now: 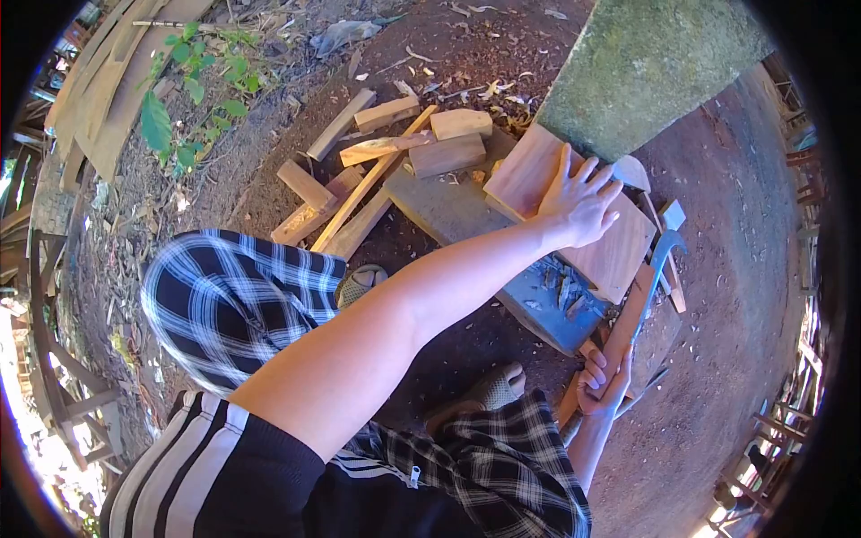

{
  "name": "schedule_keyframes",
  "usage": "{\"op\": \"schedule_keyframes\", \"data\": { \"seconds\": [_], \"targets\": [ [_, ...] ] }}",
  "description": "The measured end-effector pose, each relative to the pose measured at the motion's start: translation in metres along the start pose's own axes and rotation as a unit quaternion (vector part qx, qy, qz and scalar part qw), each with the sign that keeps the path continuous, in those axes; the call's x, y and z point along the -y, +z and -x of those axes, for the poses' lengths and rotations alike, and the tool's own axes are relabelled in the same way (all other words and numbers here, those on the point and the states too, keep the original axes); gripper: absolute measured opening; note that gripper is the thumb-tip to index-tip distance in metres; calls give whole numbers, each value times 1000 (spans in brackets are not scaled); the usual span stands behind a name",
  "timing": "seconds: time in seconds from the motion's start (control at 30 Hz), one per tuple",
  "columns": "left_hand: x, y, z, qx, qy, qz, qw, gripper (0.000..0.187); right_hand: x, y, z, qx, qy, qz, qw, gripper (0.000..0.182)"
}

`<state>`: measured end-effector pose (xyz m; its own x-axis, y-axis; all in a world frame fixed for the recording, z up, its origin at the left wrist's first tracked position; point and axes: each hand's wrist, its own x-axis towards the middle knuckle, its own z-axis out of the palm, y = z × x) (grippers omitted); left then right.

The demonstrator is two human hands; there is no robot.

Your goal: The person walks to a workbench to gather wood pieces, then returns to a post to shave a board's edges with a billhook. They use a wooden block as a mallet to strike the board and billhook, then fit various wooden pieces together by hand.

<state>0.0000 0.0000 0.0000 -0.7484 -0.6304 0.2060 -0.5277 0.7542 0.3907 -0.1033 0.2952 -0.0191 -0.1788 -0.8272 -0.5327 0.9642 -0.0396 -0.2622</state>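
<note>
My left hand [577,202] lies palm down with its fingers stretched out on a thick reddish-brown wooden board [619,255]. The board rests tilted over a grey slab [430,206], its far end against a mossy stone slab [646,85]. At the lower right, my right hand [606,384] is closed around the handle of a billhook [657,269]. Its long blade points away from me and ends in a hooked tip, to the right of the board. Most of the handle is hidden by my fingers.
Several cut wood blocks [447,154] and a long thin strip [372,184] lie left of the slab. Wood shavings [498,90] litter the dirt. A leafy plant [193,76] grows at the upper left. My sandalled foot [489,394] is close to the slab.
</note>
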Motion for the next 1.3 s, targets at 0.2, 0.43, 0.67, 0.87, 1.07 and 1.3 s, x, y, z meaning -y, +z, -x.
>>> {"op": "schedule_keyframes", "data": {
  "seconds": [0.2,0.43,0.67,0.87,1.07,1.3],
  "targets": [
    [3,-7,2,12,-2,-26,1000,56,-4,46,11,-144,-14,101,984,46],
    [3,0,1,-7,12,-28,1000,56,-13,46,10,-256,-213,338,880,35],
    [3,-6,5,-27,9,-21,999,56,-25,41,16,-235,-366,502,748,58],
    [70,-105,34,55,254,173,950,40,-31,-5,22,-321,-382,530,686,59],
    [258,-213,180,389,87,-151,905,44,-17,-26,46,-415,-378,563,607,64],
    [386,-125,305,181,13,-283,942,70,37,-105,55,-354,-508,666,417,70]
  ]
}}
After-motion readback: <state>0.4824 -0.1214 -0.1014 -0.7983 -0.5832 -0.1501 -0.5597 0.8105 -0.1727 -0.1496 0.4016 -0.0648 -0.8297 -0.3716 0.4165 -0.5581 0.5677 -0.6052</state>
